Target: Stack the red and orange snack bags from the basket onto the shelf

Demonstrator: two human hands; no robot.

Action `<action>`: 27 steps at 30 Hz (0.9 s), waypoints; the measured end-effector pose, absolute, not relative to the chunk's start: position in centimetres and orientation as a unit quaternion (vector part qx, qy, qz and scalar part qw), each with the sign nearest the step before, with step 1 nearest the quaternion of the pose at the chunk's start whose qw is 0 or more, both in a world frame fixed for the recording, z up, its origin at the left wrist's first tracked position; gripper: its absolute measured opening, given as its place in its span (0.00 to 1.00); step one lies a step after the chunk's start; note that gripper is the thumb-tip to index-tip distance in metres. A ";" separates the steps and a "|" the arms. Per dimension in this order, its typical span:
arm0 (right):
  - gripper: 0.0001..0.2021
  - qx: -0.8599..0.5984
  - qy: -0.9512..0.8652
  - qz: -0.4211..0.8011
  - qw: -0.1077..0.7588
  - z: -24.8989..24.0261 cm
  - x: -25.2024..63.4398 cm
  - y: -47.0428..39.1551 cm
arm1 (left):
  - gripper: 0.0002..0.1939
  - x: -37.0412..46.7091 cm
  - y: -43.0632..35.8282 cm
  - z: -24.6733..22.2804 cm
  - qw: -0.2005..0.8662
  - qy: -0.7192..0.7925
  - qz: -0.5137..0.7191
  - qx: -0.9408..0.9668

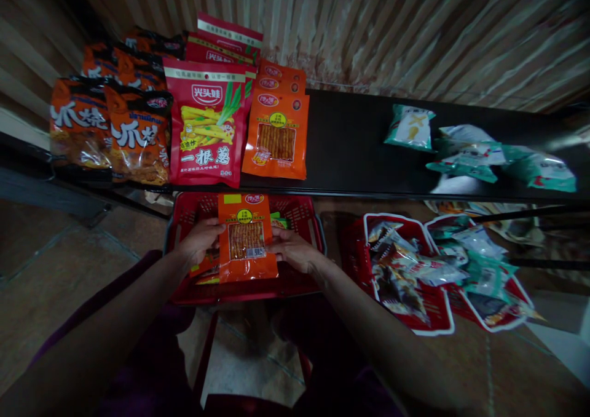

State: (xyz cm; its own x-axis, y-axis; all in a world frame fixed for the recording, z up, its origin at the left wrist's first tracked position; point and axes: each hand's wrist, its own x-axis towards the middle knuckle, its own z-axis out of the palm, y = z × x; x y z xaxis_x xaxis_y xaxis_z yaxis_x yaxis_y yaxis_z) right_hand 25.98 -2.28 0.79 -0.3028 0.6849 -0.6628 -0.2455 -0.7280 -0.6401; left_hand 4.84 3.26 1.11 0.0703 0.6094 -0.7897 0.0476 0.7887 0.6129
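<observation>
An orange snack packet (pixel 247 268) with a clear window is held upright between my two hands, above a red shopping basket (pixel 209 294). My left hand (pixel 203 240) grips its left edge and my right hand (pixel 297 249) its right edge. More packets lie in the basket under it, mostly hidden. Just behind, on the black shelf (pixel 350 152), similar orange packets (pixel 276 137) stand in a row. Left of them are red snack bags (pixel 207 128) with a green onion picture, and black-and-orange snack bags (pixel 138 134) at the far left.
Green-and-white bags (pixel 470 155) lie loosely on the right of the shelf. Two red baskets with white rims (pixel 410 328) stand on the tiled floor at the right, filled with assorted snack bags (pixel 401 263). Corrugated wall covering (pixel 369 29) rises behind the shelf.
</observation>
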 end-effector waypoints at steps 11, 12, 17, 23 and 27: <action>0.21 -0.539 -0.202 0.751 0.325 0.6 26.3 -2.1 | 0.11 5.3 3.0 2.9 0.714 0.623 0.155 0.281; 0.21 -0.537 -0.202 0.752 0.325 0.6 26.3 -2.1 | 0.12 5.3 2.9 2.9 0.713 0.623 0.151 0.285; 0.20 -0.532 -0.209 0.753 0.326 0.9 26.3 -2.0 | 0.15 5.2 2.9 2.2 0.720 0.606 0.137 0.310; 0.21 -0.530 -0.194 0.755 0.333 1.2 26.2 -1.8 | 0.18 5.4 2.8 2.4 0.740 0.586 0.145 0.296; 0.21 -0.531 -0.190 0.754 0.338 1.2 26.1 -1.8 | 0.21 5.5 2.5 2.7 0.751 0.582 0.152 0.271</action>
